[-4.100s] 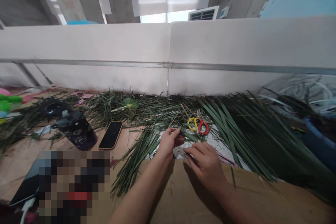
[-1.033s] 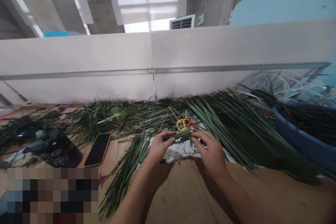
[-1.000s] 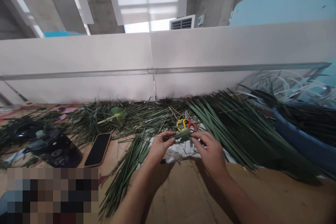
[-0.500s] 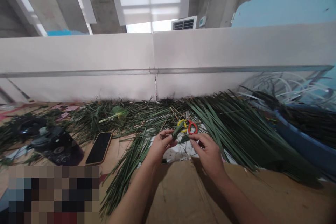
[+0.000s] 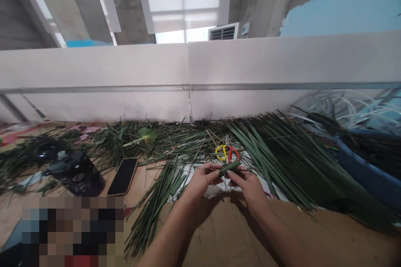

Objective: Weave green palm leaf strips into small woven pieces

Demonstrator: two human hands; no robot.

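Observation:
Between my hands is a small rolled or folded piece of green leaf (image 5: pixel 229 168), lying slanted with its right end higher. My left hand (image 5: pixel 203 177) pinches its left end. On its near side, the fingers of my right hand (image 5: pixel 249 181) are closed on the same piece. Just beyond my hands lie scissors (image 5: pixel 221 152) with one yellow and one red handle loop, blades pointing away. Long dark green leaf strips (image 5: pixel 282 154) fan out at my right, and a narrower bundle of strips (image 5: pixel 156 204) lies left of my left forearm.
Brown cardboard (image 5: pixel 216 233) covers the near edge. A phone (image 5: pixel 123 176) and a dark jug-like bottle (image 5: pixel 77 173) stand at left. Behind them are heaped cuttings with a small fan-shaped leaf (image 5: pixel 145 137). A blue tub (image 5: pixel 360 162) is at right. A white partition (image 5: pixel 125 66) closes the back.
My hands have come together, and the leaf piece has turned from pointing up and away to lying more crosswise between them. The view has shifted slightly.

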